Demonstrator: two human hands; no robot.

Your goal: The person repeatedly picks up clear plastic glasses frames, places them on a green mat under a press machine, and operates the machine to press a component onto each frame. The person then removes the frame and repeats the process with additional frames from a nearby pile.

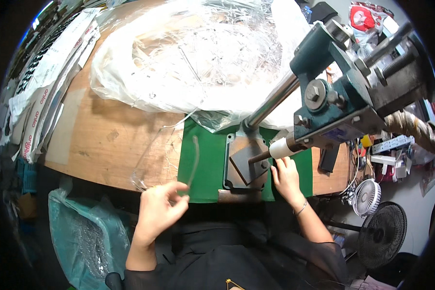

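My left hand [160, 209] is closed in a pinch at the table's front edge. From its fingers a thin clear plastic strip [195, 162] rises, curving over the green mat [205, 186]. Beside the base of a bench press, my right hand [287, 180] has its fingers stretched forward on the mat, with nothing visible in them; the tips are partly covered by the press head. The press [324, 104] is green with a steel column. Its rod [260, 157], below a white collar, points at a dark square plate [243, 166] on the base.
A large open plastic bag [116, 89] of tangled clear pieces fills the back of the wooden table [94, 140]. Stacked white packages [48, 94] stand at the left. A teal plastic bag [67, 232] hangs lower left. Two fans [382, 234], cables and a power strip [393, 144] are at right.
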